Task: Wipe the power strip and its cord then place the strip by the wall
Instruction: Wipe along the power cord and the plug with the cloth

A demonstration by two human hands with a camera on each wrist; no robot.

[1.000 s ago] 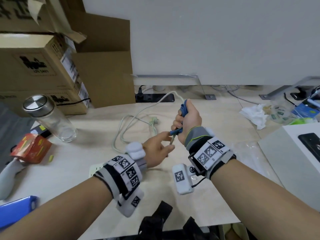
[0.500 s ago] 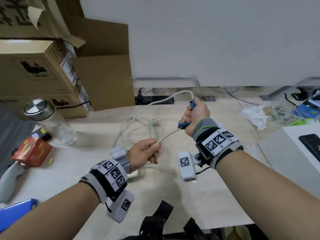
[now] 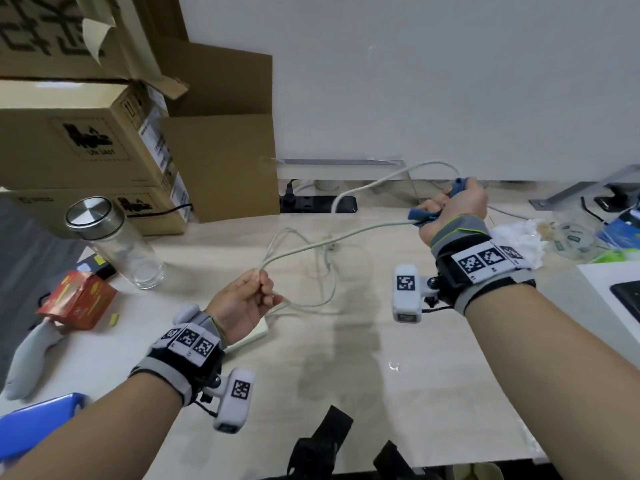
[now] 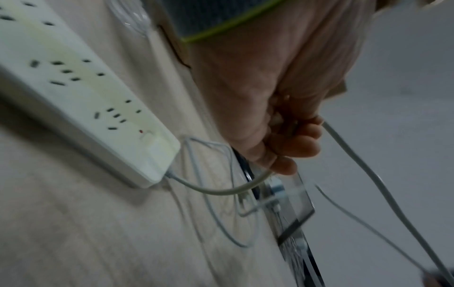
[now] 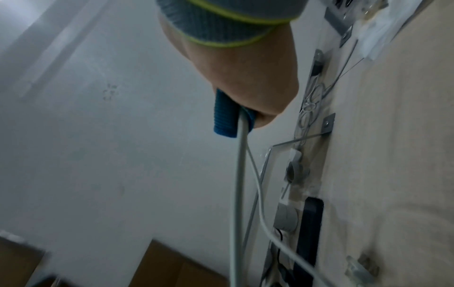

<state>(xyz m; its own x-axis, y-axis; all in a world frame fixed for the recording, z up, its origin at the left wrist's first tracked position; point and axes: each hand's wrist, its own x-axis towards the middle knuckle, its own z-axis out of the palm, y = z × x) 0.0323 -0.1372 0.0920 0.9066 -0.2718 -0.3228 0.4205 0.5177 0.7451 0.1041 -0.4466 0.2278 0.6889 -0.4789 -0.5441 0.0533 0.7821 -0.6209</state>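
Presently: cord wiping in hand, strip not yet placed.
The left hand (image 3: 242, 303) pinches the cord (image 3: 332, 239) taut just beyond the power strip (image 4: 81, 97), which lies on the surface (image 3: 346, 375); the right hand (image 3: 450, 209), farther from the strip, clenches a blue cloth (image 5: 224, 116) around the cord. Risk: a hard pull could drag the strip.

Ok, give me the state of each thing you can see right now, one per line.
Cord: lifted, stretched between both hands.
Left hand: pinches the cord.
Right hand: grips the cloth around the cord.
Cloth: wrapped on the cord.
Strip: flat on the table, sockets empty.
Bottle: lid on.
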